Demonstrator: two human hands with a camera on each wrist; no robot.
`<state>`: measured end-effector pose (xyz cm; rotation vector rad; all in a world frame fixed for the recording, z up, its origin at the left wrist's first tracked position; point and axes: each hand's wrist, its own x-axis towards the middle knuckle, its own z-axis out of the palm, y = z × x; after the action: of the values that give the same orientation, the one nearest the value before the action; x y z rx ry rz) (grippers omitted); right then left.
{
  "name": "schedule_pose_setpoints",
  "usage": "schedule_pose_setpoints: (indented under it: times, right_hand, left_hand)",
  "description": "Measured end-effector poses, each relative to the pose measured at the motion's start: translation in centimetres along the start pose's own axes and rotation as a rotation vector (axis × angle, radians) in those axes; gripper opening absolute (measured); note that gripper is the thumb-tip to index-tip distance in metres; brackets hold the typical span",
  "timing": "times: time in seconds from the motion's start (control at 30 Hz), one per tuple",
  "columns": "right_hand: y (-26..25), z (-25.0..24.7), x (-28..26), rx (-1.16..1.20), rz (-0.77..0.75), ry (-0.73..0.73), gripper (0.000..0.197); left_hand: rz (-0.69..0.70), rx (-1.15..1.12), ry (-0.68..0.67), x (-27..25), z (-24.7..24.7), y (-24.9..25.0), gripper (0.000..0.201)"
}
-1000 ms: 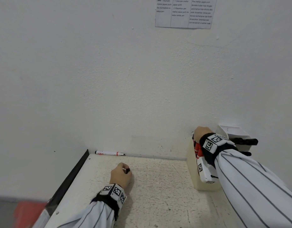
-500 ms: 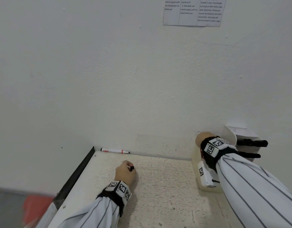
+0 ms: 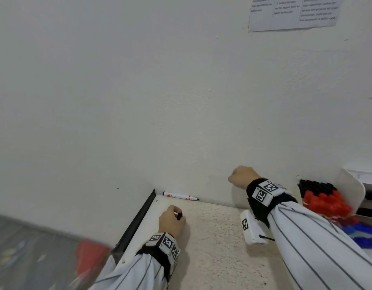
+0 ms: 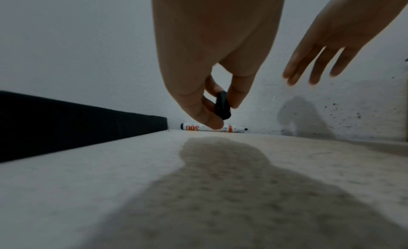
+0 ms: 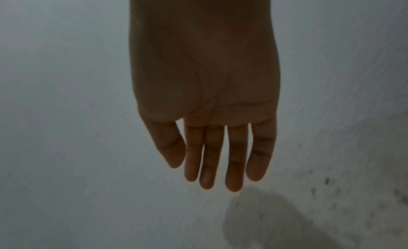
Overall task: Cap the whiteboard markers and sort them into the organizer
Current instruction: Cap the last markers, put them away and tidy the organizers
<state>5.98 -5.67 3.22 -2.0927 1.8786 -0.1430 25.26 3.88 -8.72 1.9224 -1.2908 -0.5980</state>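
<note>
Trouble could come quickly: the black cap (image 4: 223, 107) is small, smooth and slick-looking, pinched only at the tips of the left hand (image 3: 171, 221), thumb and fingers curled round it, low over the pale speckled surface (image 3: 212, 258). If it slips, I'd expect it to roll away. The uncapped marker (image 3: 180, 195), a slim white barrel with red lettering and a bare black tip, lies just beyond that grip, tight against the wall; being round, it may roll when nudged, and its tip could smear the paint. The right hand (image 5: 205, 99) hangs open and empty, fingers straight and close together, up and to the right of the left grip. Further right, the white organizer (image 3: 352, 185) holds knobbly rows of black, red and blue caps, blurred here.
</note>
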Motion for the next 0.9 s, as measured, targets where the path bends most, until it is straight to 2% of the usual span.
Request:
schedule_pose_setpoints:
  times: [0.17, 0.27, 0.4, 0.53, 0.7, 0.77, 0.83, 0.9]
  right_hand:
    - [-4.8, 6.5, 1.3, -0.027, -0.221, -0.286, 0.049]
    - [-6.2, 10.0, 2.5, 0.006, -0.249, -0.321, 0.053]
    - [-6.6, 13.2, 3.4, -0.007, -0.204, -0.221, 0.053]
    - [-6.4, 14.4, 4.2, -0.106, -0.171, -0.114, 0.039]
    - [-5.5, 14.2, 4.0, -0.162, -0.145, -0.117, 0.034]
    - [-4.9, 13.6, 3.4, -0.05, -0.147, -0.078, 0.023]
    - [-4.2, 12.6, 2.8, 0.215, -0.16, 0.014, 0.009]
    - [-3.6, 11.4, 2.1, 0.488, -0.234, 0.086, 0.007]
  left_hand:
    - [0.001, -0.011, 0.03, 0.8, -2.3, -2.0, 0.011]
    - [-0.023, 0.007, 0.04, 1.2, -2.9, -3.0, 0.015]
    - [-0.037, 0.035, 0.018, 1.6, -3.1, -3.5, 0.019]
    - [-0.015, 0.062, 0.022, 1.9, -3.0, -3.8, 0.029]
    - [-0.015, 0.0, 0.027, 1.6, -2.9, -3.9, 0.018]
    - [-0.006, -0.033, 0.021, 1.3, -2.9, -3.8, 0.015]
    - [0.025, -0.056, 0.026, 0.8, -2.9, -3.5, 0.018]
    - [0.045, -0.076, 0.034, 0.4, -2.8, -3.0, 0.021]
